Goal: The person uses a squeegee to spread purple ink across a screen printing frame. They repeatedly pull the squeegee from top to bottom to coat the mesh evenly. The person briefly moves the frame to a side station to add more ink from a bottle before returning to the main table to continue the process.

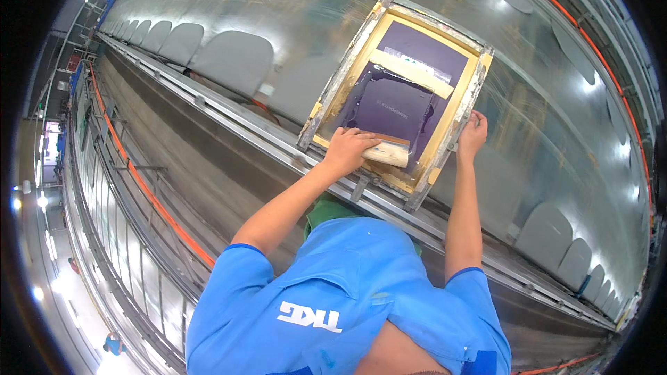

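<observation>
We have a long bench (306, 14) before us, a frame (344, 73) lying at its near edge. Flat grey pads (233, 62) line that edge to both sides. Inside the frame, shiny dark ink (392, 107) spreads; at the frame's near end sits a scraper (387, 153), our left hand (347, 148) closed over its left end. Our right hand (472, 135) curls at the frame's right edge; we cannot tell whether its grip has hold.

Bold white letters (310, 317) stand on the blue shirt (340, 274); a faint line of small print (396, 109) crosses the framed dark purple panel (390, 122); marks on the strip (417, 64) above are too blurred to read.
</observation>
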### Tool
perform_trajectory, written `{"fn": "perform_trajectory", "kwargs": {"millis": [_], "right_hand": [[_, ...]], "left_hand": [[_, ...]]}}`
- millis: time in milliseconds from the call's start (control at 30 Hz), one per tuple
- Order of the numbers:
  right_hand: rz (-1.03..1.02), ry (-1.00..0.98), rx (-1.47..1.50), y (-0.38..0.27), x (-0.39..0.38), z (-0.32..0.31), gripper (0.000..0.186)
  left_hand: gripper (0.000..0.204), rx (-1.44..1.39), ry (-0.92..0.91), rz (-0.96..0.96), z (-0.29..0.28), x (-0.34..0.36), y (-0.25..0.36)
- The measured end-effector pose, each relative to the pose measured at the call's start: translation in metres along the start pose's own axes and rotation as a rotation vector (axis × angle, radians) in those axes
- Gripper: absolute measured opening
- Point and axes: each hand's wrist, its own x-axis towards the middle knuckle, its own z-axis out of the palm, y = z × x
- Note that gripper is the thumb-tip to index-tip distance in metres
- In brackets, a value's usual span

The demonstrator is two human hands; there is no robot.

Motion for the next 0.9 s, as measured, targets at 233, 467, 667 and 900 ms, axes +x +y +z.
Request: {"fn": "perform_trajectory", "kwargs": {"millis": [233, 467, 667, 900], "right_hand": [[-0.005, -0.044, 0.047, -0.017, -0.031, 0.053, 0.024], [-0.058, -0.02, -0.026, 0.001, -0.041, 0.075, 0.025], [0.005, -0.016, -0.072, -0.001, -0.031, 0.076, 0.027], [0.034, -0.039, -0.076, 0.007, -0.028, 0.071, 0.029]], "left_hand": [[0.059, 0.082, 0.144, 0.141, -0.014, -0.016, -0.065], [0.052, 0.166, 0.139, 0.242, -0.001, -0.061, -0.102], [0.039, 0.047, -0.001, 0.083, -0.003, 0.078, -0.112], [0.035, 0.074, 0.009, 0.058, -0.003, 0.162, -0.103]]}}
